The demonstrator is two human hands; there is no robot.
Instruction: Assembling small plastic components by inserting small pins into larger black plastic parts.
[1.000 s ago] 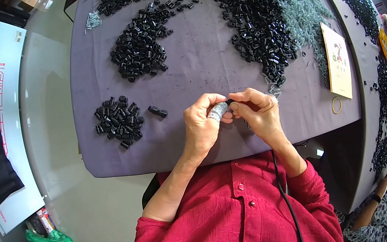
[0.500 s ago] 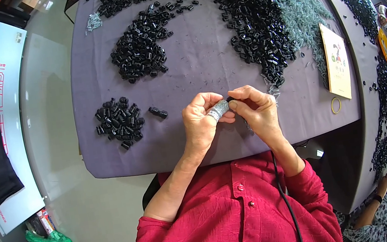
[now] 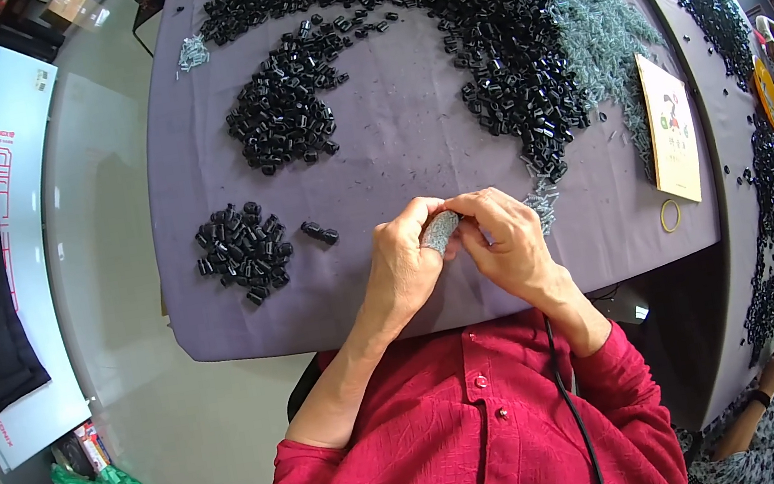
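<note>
My left hand [image 3: 402, 258] and my right hand [image 3: 513, 247] meet over the near part of the table, fingertips pinched together. Between them is a small black plastic part, mostly covered by the fingers. A grey speckled cover [image 3: 440, 230] seems to wrap my left thumb. Left of my hands lies a single longer black piece [image 3: 320, 233], next to a small heap of black pieces [image 3: 245, 252]. Thin pale pins [image 3: 543, 205] lie just beyond my right hand, at the tip of a large pile of black parts [image 3: 504, 51].
A purple-grey cloth [image 3: 395, 165] covers the table. Another black heap [image 3: 285, 106] sits ahead, and more pale pins [image 3: 602, 35] lie right. A booklet [image 3: 671, 131] and a yellow ring [image 3: 670, 215] are near the right edge. Other people sit at the neighbouring table [image 3: 725, 330].
Both hands have tilted and drawn closer together, fingers now curled over the black part, which showed more before. The view has shifted slightly; the heaps stay as they were.
</note>
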